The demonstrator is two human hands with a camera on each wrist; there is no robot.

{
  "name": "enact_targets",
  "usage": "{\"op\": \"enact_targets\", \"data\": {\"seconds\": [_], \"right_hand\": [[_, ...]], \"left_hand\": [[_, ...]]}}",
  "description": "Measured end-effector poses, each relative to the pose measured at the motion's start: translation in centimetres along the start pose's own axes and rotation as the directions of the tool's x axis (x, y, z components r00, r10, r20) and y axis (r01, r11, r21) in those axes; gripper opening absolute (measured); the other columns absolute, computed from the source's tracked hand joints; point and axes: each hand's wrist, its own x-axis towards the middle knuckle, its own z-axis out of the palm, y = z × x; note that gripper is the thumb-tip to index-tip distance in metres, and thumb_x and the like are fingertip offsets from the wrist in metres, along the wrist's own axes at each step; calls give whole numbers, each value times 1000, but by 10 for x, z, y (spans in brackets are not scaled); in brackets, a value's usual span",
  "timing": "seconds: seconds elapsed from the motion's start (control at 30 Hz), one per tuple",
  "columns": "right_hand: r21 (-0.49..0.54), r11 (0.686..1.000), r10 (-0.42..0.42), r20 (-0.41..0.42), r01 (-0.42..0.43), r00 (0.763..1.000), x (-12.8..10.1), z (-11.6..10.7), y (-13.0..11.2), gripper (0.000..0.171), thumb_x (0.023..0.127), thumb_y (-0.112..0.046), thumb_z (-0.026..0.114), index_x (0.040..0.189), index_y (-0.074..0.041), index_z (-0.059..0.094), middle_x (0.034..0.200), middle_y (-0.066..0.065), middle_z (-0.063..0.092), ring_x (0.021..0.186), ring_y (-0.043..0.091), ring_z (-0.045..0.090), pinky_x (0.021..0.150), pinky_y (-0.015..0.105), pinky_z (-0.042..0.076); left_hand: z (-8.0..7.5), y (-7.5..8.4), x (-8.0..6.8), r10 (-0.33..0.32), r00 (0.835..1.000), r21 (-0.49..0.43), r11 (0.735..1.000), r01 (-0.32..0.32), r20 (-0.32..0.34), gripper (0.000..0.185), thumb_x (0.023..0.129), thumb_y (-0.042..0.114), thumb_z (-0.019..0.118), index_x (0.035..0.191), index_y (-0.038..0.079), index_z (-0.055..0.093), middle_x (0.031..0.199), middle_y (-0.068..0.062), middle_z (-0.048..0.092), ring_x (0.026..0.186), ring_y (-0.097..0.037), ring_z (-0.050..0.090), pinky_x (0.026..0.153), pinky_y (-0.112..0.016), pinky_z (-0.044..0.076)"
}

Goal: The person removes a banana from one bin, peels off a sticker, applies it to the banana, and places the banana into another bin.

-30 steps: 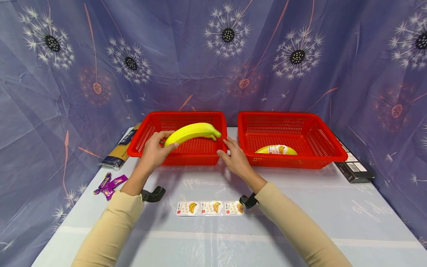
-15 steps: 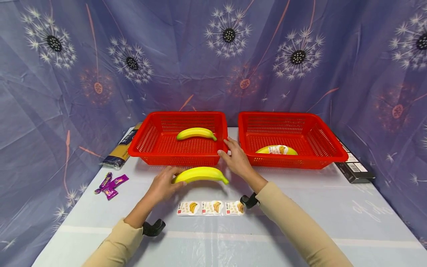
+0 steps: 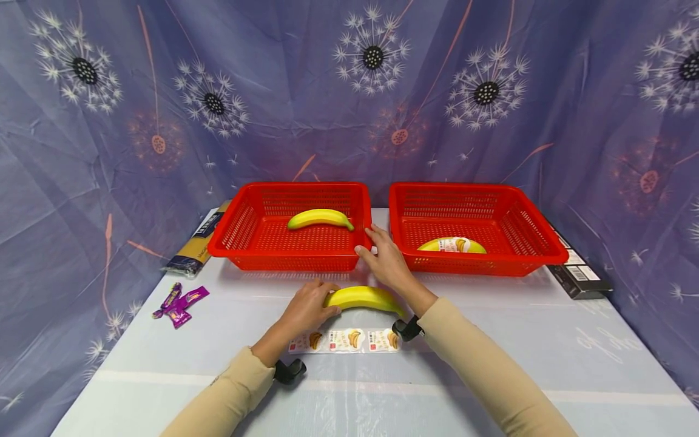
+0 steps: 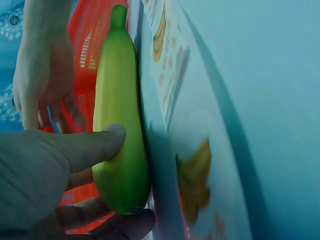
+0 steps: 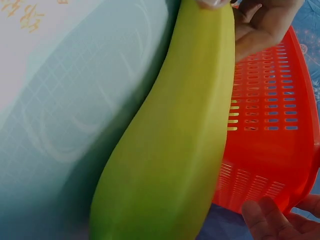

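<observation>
Baskets: left basket (image 3: 256, 233) holds a banana (image 3: 320, 218), right basket (image 3: 508, 227) another; left hand (image 3: 306, 308) grips a third, right hand (image 3: 384, 261) relaxed.

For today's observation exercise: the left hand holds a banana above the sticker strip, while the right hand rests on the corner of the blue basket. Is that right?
Not quite: the basket is red, not blue, as the head view shows. The rest stands: the left hand holds the banana above the sticker strip, and the right hand rests on that basket's corner.
</observation>
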Motion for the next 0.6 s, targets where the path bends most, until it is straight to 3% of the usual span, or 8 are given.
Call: {"op": "enact_targets", "data": {"seconds": [0.27,0.6], "right_hand": [[-2,1000,29,8,-29,1000,1,1,-1,60,92,-38,58,142,-8,42,153,8,32,135,32,41,108,48,35],[7,1000,26,34,-26,999,-2,-3,-3,60,93,-37,55,143,-7,40,154,9,30,133,33,43,108,48,35]], "left_hand": [[9,9,5,30,999,3,1000,-30,14,41,77,26,77,113,14,62,102,-7,58,95,-23,54,82,-40,47],[10,9,1,42,999,32,999,-42,-4,47,77,31,77,118,18,58,105,-4,56,96,-21,52,73,-38,48]]}}
